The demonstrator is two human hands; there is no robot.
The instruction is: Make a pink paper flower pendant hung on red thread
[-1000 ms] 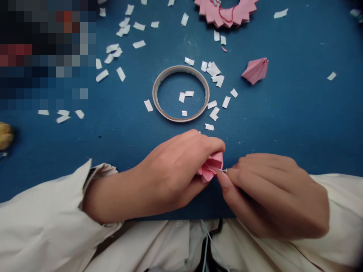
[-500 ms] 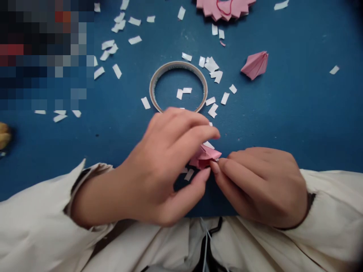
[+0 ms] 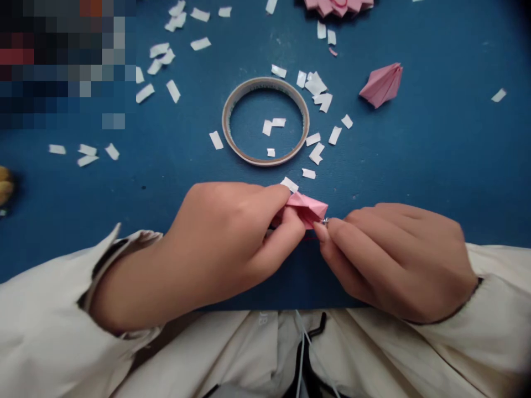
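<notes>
Low in the middle of the head view, a folded pink paper piece (image 3: 314, 207) is pinched between the thumb and fingers of my left hand (image 3: 236, 232). Its near side gapes a little. My right hand (image 3: 390, 257) is closed at the paper's right end, thumb and forefinger pinching a tiny shiny silvery item (image 3: 325, 221) whose kind I cannot make out. A thin red thread (image 3: 309, 238) shows just below the paper. White paper scraps lie close by, one of them, a white scrap (image 3: 289, 184), right above my left fingertips.
A tape ring (image 3: 224, 119) lies beyond my hands on the blue table (image 3: 435, 155), with several white scraps (image 3: 316, 84) in and around it. A folded pink paper piece (image 3: 380, 85) rests at right. Another pink paper ornament (image 3: 352, 6) is at the far edge; the upper left is blurred out.
My left fingers have closed from a loose, spread pose onto the pink paper. My right hand keeps its pinch and has shifted slightly right. The view has tilted, so the table things appear higher.
</notes>
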